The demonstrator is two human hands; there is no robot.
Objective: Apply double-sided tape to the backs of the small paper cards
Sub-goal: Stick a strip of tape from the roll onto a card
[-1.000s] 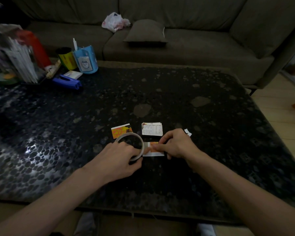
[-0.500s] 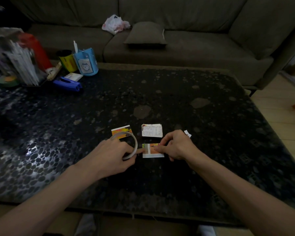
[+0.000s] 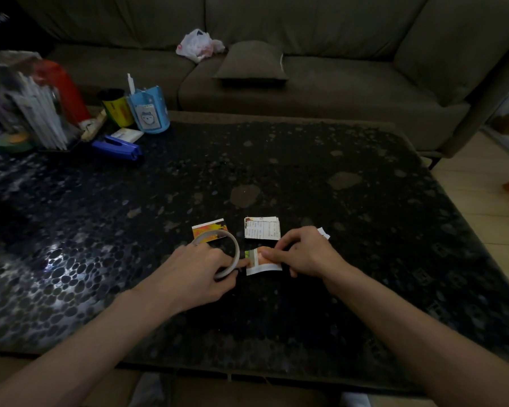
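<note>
A small orange and white card (image 3: 263,262) lies on the black pebbled table (image 3: 365,230) in front of me. My right hand (image 3: 304,254) presses its fingertips on the card, fingers curled. My left hand (image 3: 197,270) grips a thin white tape roll (image 3: 232,252) just left of the card, and a strip of tape runs from the roll onto the card. An orange-yellow card (image 3: 209,229) lies behind the roll. A small stack of white printed cards (image 3: 262,228) sits behind the right hand.
A white paper scrap (image 3: 323,232) lies right of my right hand. A blue stapler (image 3: 118,146), a blue cup (image 3: 149,111), a yellow can (image 3: 116,108) and a clear holder (image 3: 33,101) crowd the far left. A sofa (image 3: 306,69) stands behind the table.
My left hand has drawn the tape roll leftward away from the card, uncovering more of the card. The right hand stays on the card.
</note>
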